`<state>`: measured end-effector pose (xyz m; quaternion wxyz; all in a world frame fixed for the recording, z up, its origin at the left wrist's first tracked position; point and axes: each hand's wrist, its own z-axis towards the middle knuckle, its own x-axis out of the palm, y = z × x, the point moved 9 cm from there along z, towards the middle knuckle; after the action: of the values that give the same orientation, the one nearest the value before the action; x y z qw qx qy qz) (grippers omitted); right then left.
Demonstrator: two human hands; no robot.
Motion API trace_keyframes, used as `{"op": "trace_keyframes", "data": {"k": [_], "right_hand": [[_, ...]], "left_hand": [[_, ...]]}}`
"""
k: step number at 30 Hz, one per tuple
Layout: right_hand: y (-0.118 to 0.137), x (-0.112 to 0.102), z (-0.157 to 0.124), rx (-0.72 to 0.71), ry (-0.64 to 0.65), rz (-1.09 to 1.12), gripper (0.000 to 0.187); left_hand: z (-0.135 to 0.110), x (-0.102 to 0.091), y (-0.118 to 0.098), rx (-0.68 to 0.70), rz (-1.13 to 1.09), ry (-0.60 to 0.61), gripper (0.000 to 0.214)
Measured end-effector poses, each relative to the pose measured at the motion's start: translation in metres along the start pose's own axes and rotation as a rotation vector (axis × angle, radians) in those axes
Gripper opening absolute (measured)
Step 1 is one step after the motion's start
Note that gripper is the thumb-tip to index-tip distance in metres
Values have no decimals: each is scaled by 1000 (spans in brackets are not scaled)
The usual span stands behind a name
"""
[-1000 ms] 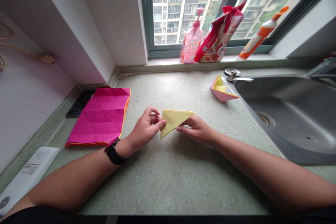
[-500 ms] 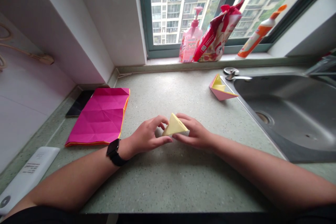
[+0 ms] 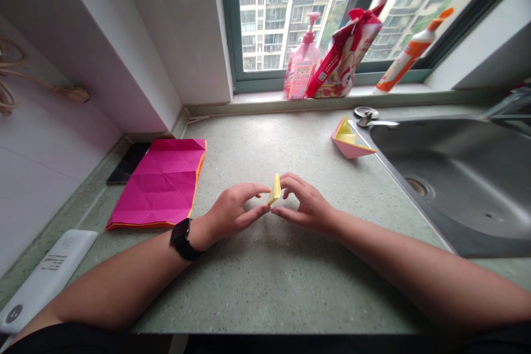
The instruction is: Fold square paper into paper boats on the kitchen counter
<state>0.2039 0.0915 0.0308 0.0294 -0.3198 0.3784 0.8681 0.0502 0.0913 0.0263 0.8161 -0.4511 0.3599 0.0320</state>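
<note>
The folded yellow origami paper [image 3: 275, 190] was pointed and layered. It stood nearly upright, its narrow side facing the viewer and its tip upward, held between the left hand [image 3: 234, 208] and the right hand [image 3: 307, 203].

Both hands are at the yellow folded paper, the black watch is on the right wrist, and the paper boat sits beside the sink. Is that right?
Not quite: the head view shows the black watch on the left wrist. The rest stands: the left hand and right hand are at the yellow folded paper, and the paper boat sits beside the sink.
</note>
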Motion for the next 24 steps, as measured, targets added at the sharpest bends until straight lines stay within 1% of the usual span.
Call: {"op": "trace_keyframes", "data": {"k": [4,9,12,16,18,21,24], "right_hand": [[-1,0,0,-20,-1,-31,28],[-2,0,-3,-42,-20,-55,34],[-5,0,-4,-4,-47,-54,37],[-8,1,-3,63,-60,-32,38],[-9,1,-3,82,-56,-19,39],[-9,0,-3,97,-69,-4,39],[-9,-2,-3,109,-89,7,33]], "left_hand": [[1,-1,-2,8,15,3,31],[1,1,-11,84,61,-5,24],[1,2,-16,109,102,-31,22],[3,1,-14,71,116,-90,21],[4,2,-12,60,122,-101,22],[4,2,-14,84,128,-105,24],[4,2,-14,91,121,-113,23]]}}
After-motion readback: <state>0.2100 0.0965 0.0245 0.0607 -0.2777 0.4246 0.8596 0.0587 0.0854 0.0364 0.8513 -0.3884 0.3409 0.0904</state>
